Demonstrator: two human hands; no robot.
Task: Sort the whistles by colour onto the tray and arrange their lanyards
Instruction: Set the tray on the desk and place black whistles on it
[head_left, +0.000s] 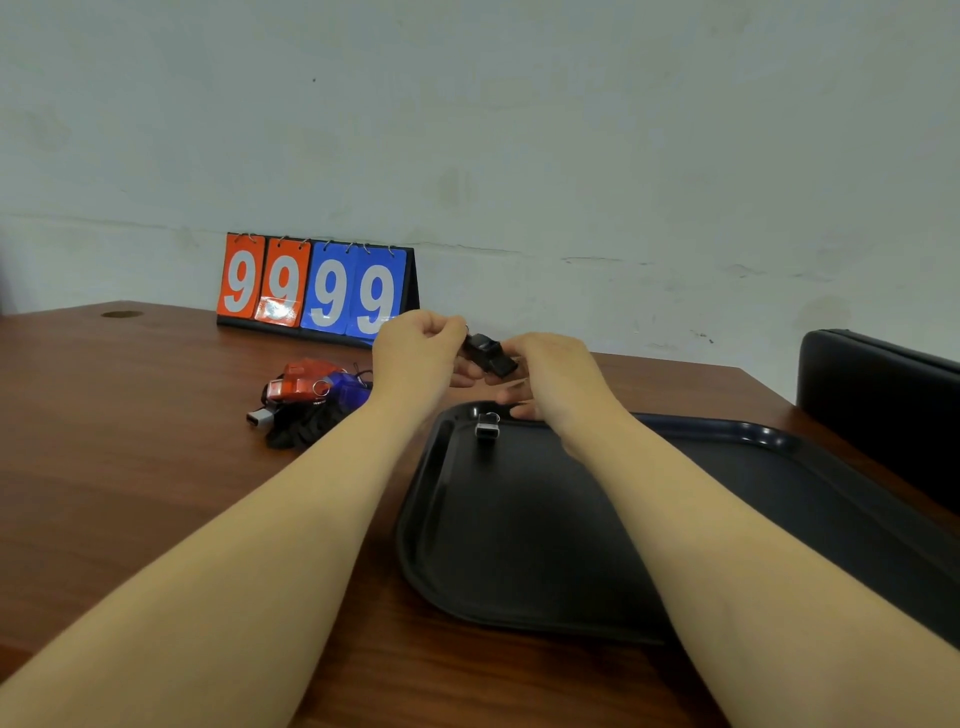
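Note:
A black whistle (490, 353) is held in the air between both hands, just beyond the far edge of the black tray (519, 545). My left hand (415, 348) pinches its ring end; my right hand (545, 371) grips the body from the right. A small silver whistle (487, 427) lies inside the tray at its far left corner. To the left on the table sits a heap: a red whistle (298, 382), a blue whistle (348, 389), another silver whistle (260, 417) and bunched black lanyards (306, 428).
A flip scoreboard (317, 288) showing four nines stands at the back against the wall. A black chair (883, 395) is at the right, past the edge of the brown wooden table (156, 467). A round cable hole (121, 314) is at the far left.

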